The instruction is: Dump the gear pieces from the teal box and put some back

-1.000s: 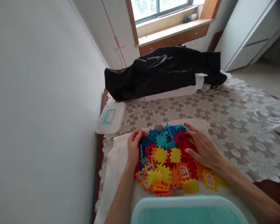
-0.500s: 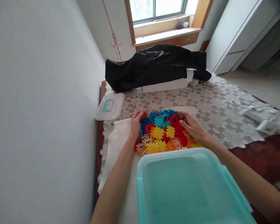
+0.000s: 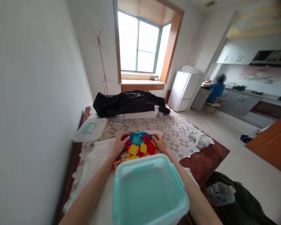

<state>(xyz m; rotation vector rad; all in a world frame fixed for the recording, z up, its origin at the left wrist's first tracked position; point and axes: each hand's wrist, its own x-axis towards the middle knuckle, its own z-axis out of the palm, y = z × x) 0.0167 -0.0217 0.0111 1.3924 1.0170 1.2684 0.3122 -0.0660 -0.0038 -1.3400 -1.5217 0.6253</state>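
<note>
A heap of interlocking plastic building pieces [image 3: 135, 147] in blue, teal, red, yellow and orange lies on a white cloth [image 3: 100, 156], some with white window shapes. At the heap's left edge, my left hand [image 3: 122, 143] rests with its fingers curved against the pieces. My right hand [image 3: 159, 143] lies along the opposite edge, fingers spread over the outer pieces. Both hands cup the heap from its sides. Closer to me, between my forearms, stands a teal plastic tub [image 3: 150, 193] with nothing seen inside; its rim hides the heap's near part.
A clear lid with a teal handle [image 3: 89, 128] lies at the left by the wall. Black sheeting [image 3: 128, 101] covers something white at the table's far end. White devices [image 3: 199, 137] sit on the right. A bag with a plastic bottle [image 3: 221, 193] is lower right. Another person [image 3: 216, 90] sits far off.
The view has tilted up and swung right, bringing the kitchen area and a seated person into sight. My hands stay at the sides of the heap.
</note>
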